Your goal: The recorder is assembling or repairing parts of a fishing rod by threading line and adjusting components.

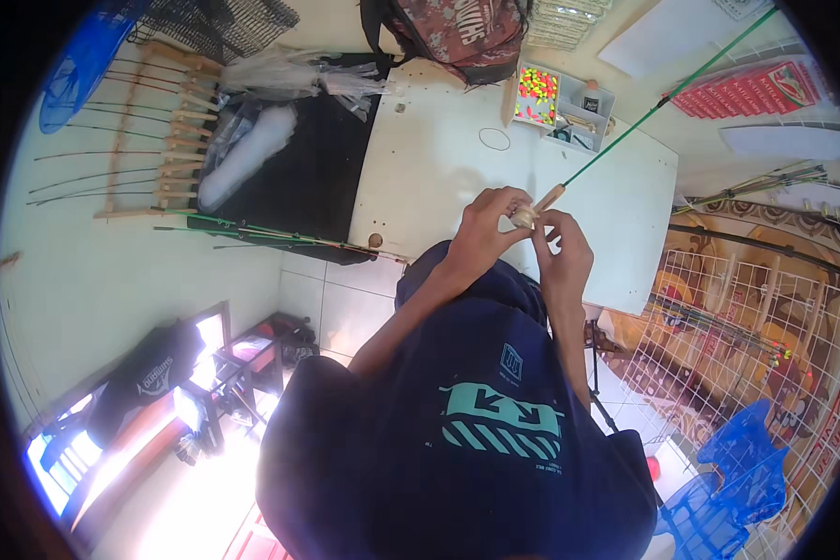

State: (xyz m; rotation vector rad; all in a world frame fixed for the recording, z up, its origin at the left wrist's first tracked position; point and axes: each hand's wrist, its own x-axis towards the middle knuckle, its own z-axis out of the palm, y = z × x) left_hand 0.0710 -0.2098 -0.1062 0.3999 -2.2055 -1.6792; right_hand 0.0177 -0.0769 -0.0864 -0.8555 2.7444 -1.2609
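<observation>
A thin green fishing rod slants from the upper right down to my hands, ending in a short light-wood grip. At the butt of that grip sits a small pale, rounded, shiny piece, which may be a reel or spool. My left hand is closed around this butt end, fingers curled over the pale piece. My right hand pinches thumb and forefinger together right beside it; whatever is between those fingertips is hidden or too small to name. Both hands are above the near part of the white table.
A divided tray holds bright red and yellow beads and a small bottle. Left are a black mat, plastic bags and a wooden rack with thin rods. A backpack lies behind; a white wire grid stands right.
</observation>
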